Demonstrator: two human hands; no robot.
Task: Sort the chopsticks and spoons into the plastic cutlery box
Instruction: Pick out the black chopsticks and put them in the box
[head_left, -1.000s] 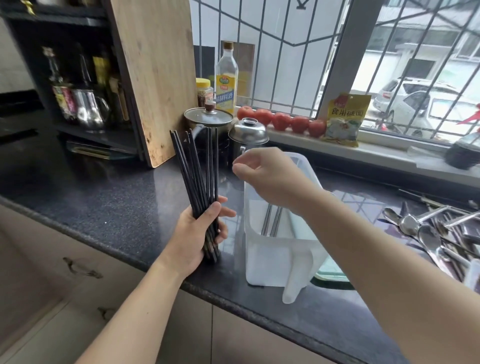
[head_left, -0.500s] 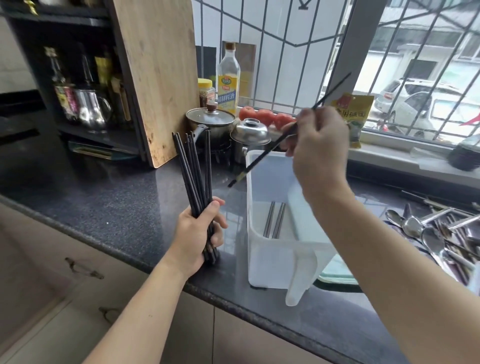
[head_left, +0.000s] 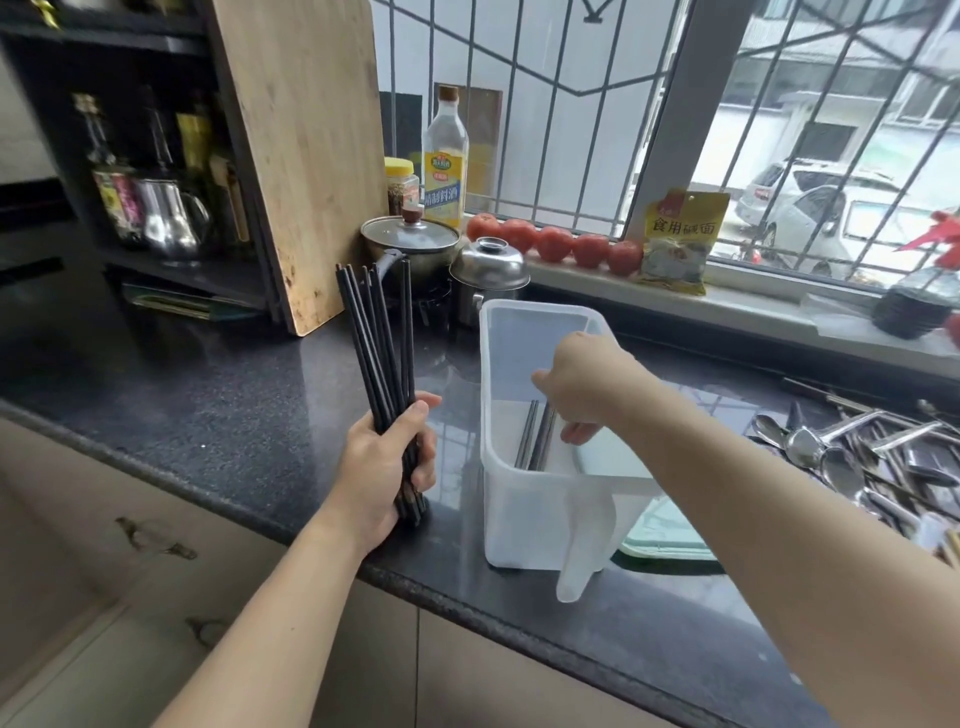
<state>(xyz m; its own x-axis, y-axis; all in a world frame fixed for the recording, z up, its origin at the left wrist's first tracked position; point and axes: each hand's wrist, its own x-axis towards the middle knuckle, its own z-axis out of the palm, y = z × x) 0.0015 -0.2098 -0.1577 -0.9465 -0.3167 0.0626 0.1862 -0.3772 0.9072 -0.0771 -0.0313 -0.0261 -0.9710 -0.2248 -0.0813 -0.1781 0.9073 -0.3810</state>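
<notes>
The plastic cutlery box (head_left: 519, 499) stood on the dark counter (head_left: 208, 405), with a few chopsticks (head_left: 535, 436) lying in it. The right hand (head_left: 582, 379) reached inside, fingers curled at those chopsticks; whether it gripped one could not be told. Left of the box, the left hand (head_left: 384, 462) clasped an upright bundle of black chopsticks (head_left: 379, 343). Spoons (head_left: 831, 457) lay heaped to the right.
</notes>
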